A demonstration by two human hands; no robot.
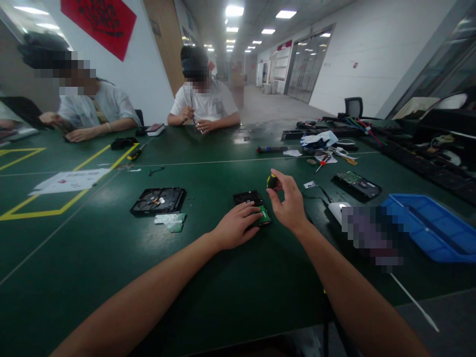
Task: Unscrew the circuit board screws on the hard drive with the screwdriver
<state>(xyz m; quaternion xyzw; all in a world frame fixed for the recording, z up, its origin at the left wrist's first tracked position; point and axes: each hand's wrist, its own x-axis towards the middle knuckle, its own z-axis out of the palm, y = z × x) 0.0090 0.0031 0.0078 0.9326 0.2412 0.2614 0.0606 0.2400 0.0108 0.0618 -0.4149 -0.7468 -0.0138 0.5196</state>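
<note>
Hard drive (245,198) with a green circuit board (265,216) lay on the dark green table (208,292) in front of the person, and the left hand (238,226) rested across it, fingers extended rather than curled. Just beside it, the right hand (287,201) pinched a yellow-and-black handle (272,181) between thumb and fingertips. Leftward lay a black drive casing (169,198) with loose board pieces (170,221) near it, and rightward a blue tray (441,225)

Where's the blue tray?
The blue tray is at the right edge of the head view, on the green table, to the right of the right hand and nearer the person than a black hard drive.
</note>
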